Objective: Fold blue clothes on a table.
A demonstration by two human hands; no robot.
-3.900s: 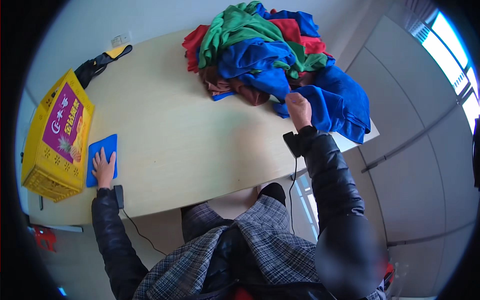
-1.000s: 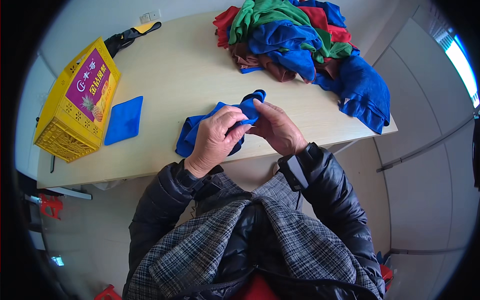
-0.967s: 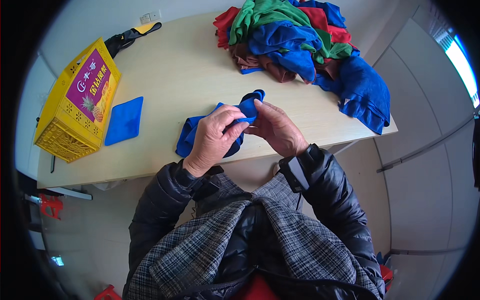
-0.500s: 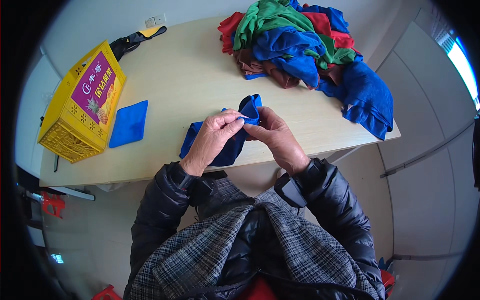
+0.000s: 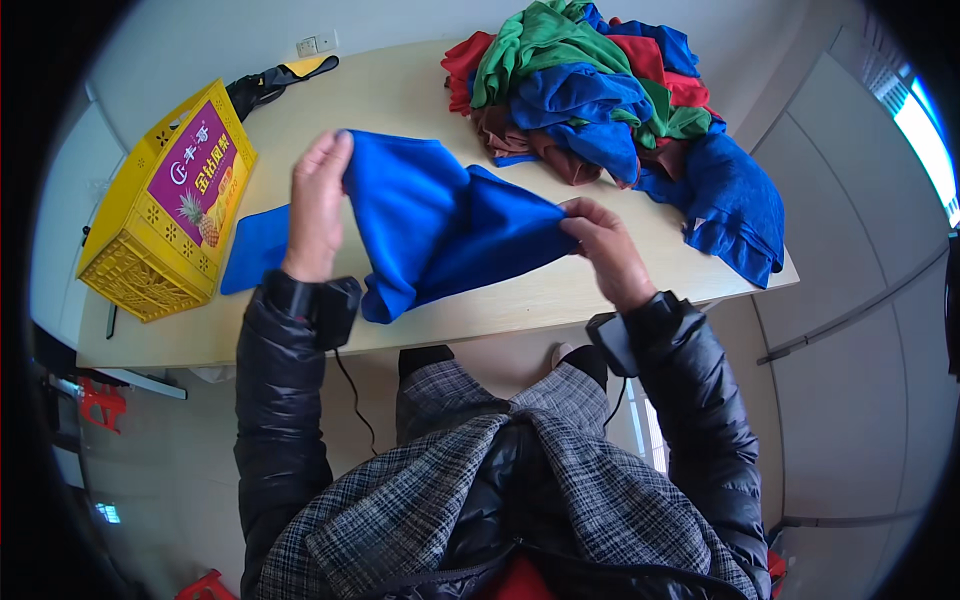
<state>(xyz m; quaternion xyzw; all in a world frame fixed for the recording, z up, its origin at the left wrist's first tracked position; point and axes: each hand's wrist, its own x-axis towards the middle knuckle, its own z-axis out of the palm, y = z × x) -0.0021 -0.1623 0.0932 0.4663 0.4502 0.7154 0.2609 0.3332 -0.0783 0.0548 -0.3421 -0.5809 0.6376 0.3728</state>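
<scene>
While spread between hands, creased blue cloth (image 5: 440, 225)

crate: yellow plastic crate (image 5: 150, 250), boxy with perforated walls, at the bench's (image 5: 400, 100) left end, about nine o'clock in view
label: purple rectangular label (image 5: 195, 180) on the crate's upward face, yellow lettering, a pineapple picture, white border

I cannot see the left fingertips: the cloth (image 5: 440, 225) covers them. The flat blue cloth (image 5: 252, 262) is partly behind the left hand (image 5: 316, 205). The pile (image 5: 590, 95) hides its lower layers. The crate (image 5: 165, 215) interior is not visible. The tabletop (image 5: 400, 100) hides my knees.
</scene>
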